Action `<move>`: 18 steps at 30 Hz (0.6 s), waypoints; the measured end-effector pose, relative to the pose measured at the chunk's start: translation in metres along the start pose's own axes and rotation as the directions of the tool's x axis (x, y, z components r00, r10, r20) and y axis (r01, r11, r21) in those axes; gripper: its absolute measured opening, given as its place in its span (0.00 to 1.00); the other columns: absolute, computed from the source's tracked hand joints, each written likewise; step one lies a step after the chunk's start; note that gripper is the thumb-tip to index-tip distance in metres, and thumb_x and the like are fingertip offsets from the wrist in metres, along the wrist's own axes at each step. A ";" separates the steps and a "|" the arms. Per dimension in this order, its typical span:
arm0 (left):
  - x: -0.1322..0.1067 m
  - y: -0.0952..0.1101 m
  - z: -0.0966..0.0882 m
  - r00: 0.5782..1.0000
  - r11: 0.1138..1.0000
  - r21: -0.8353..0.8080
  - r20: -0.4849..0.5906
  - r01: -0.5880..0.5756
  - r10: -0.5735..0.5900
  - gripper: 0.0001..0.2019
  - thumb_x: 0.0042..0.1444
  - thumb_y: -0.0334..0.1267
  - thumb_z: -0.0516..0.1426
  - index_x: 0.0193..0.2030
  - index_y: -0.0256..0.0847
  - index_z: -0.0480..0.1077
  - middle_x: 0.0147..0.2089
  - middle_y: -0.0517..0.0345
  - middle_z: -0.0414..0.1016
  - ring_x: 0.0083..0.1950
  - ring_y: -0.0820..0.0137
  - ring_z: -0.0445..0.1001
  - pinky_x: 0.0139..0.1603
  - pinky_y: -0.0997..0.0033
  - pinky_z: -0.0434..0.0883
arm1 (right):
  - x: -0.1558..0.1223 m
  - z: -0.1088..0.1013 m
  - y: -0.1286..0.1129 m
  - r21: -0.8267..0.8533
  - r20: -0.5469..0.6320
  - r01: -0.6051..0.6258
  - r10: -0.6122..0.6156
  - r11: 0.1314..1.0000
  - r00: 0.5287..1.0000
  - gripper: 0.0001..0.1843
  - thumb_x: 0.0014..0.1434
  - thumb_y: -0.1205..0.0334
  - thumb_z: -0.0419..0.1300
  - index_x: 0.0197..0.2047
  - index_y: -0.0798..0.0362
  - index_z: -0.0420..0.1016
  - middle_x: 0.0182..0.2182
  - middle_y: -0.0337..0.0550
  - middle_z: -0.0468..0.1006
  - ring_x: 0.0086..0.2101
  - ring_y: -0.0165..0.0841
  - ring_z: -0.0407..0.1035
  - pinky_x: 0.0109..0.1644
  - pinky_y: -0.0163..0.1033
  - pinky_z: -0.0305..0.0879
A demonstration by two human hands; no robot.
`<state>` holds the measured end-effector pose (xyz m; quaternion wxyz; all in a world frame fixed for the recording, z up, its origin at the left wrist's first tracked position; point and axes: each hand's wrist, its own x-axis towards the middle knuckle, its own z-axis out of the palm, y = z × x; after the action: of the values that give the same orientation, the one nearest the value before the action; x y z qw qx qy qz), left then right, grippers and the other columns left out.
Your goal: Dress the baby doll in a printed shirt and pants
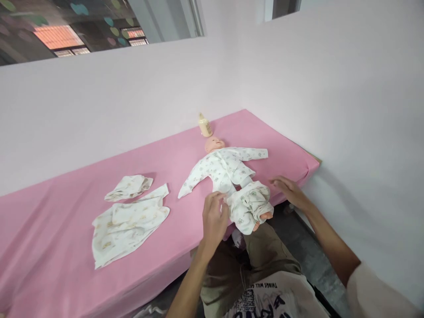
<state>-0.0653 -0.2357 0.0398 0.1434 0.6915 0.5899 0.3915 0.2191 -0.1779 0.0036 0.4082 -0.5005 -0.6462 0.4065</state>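
A baby doll point(214, 143) lies on its back on the pink-covered table, feet toward me. It wears a white printed top point(225, 164) with both sleeves spread out to the sides. White printed trousers point(248, 205) are bunched around its lower legs, and its bare feet point(266, 215) poke out past the table's edge. My left hand point(214, 216) is at the left side of the trousers, fingers loosely bent; whether the fingertips touch the cloth is unclear. Apart from the doll, to the right of the trousers, my right hand point(291, 192) has its fingers stretched out and holds nothing.
A baby bottle point(205, 126) stands behind the doll's head near the wall. To the left lie a spread white garment point(129, 225) and a folded white cloth point(129, 187) on the pink sheet point(62, 221). White walls border the table's back and right.
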 end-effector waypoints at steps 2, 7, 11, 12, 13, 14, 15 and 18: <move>0.007 -0.006 -0.003 0.983 0.992 -0.021 0.141 0.121 -0.117 0.10 0.62 0.34 0.48 0.47 0.41 0.67 0.49 0.53 0.71 0.50 0.65 0.70 0.51 0.62 0.69 | 0.029 0.009 -0.004 0.084 0.114 -0.022 0.012 0.996 0.993 0.19 0.62 0.49 0.54 0.46 0.52 0.77 0.43 0.46 0.79 0.45 0.38 0.73 0.50 0.45 0.68; 0.008 -0.024 -0.008 0.886 0.967 -0.017 0.405 0.254 -0.226 0.10 0.55 0.31 0.49 0.44 0.41 0.66 0.48 0.54 0.71 0.50 0.65 0.69 0.52 0.62 0.68 | 0.068 0.021 -0.001 0.078 0.490 -0.060 0.014 0.995 0.872 0.11 0.55 0.58 0.61 0.39 0.54 0.77 0.35 0.42 0.79 0.33 0.32 0.71 0.36 0.38 0.68; 0.002 -0.041 -0.008 0.862 0.969 -0.064 0.474 0.240 -0.183 0.07 0.59 0.36 0.50 0.42 0.41 0.66 0.45 0.55 0.71 0.46 0.65 0.69 0.49 0.63 0.68 | 0.069 0.014 0.000 -0.016 0.614 0.028 -0.012 0.999 0.789 0.12 0.54 0.58 0.62 0.39 0.57 0.77 0.33 0.39 0.78 0.30 0.28 0.68 0.33 0.34 0.64; 0.001 -0.045 -0.008 0.865 0.970 -0.077 0.473 0.229 -0.166 0.07 0.60 0.39 0.50 0.42 0.41 0.66 0.45 0.55 0.71 0.46 0.65 0.69 0.49 0.63 0.68 | 0.069 0.013 0.000 -0.038 0.626 0.040 -0.008 0.998 0.780 0.14 0.55 0.56 0.60 0.39 0.58 0.77 0.31 0.39 0.77 0.29 0.26 0.68 0.32 0.33 0.63; 0.001 -0.048 -0.007 0.871 0.972 -0.085 0.465 0.219 -0.155 0.09 0.61 0.42 0.50 0.43 0.41 0.67 0.46 0.55 0.71 0.47 0.65 0.69 0.50 0.63 0.68 | 0.069 0.013 -0.001 -0.051 0.626 0.049 -0.006 0.997 0.780 0.15 0.56 0.55 0.59 0.38 0.60 0.77 0.30 0.38 0.76 0.28 0.26 0.67 0.31 0.32 0.62; 0.002 -0.051 -0.005 0.877 0.974 -0.088 0.458 0.208 -0.146 0.11 0.62 0.44 0.51 0.43 0.41 0.67 0.46 0.54 0.70 0.48 0.64 0.68 0.51 0.62 0.68 | 0.070 0.014 -0.001 -0.056 0.610 0.054 -0.009 0.997 0.792 0.16 0.57 0.54 0.59 0.37 0.60 0.78 0.29 0.38 0.76 0.28 0.26 0.67 0.31 0.32 0.61; 0.003 -0.054 -0.004 0.880 0.976 -0.088 0.455 0.198 -0.137 0.12 0.62 0.45 0.51 0.44 0.41 0.68 0.47 0.54 0.70 0.49 0.64 0.68 0.52 0.62 0.67 | 0.072 0.015 -0.002 -0.051 0.582 0.055 -0.015 0.997 0.813 0.15 0.57 0.54 0.59 0.36 0.59 0.78 0.29 0.38 0.76 0.28 0.26 0.67 0.31 0.33 0.62; 0.004 -0.060 -0.001 0.883 0.984 -0.076 0.456 0.163 -0.111 0.12 0.62 0.43 0.50 0.46 0.41 0.69 0.47 0.54 0.71 0.49 0.64 0.68 0.50 0.63 0.67 | 0.082 0.024 -0.001 -0.015 0.451 0.046 -0.034 0.999 0.892 0.11 0.58 0.56 0.60 0.35 0.54 0.77 0.32 0.40 0.78 0.31 0.31 0.70 0.35 0.36 0.64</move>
<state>-0.1081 -0.2160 0.0024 0.3421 0.7106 0.5652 0.2421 0.1826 -0.1004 0.0061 0.2492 -0.3845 -0.7385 0.4947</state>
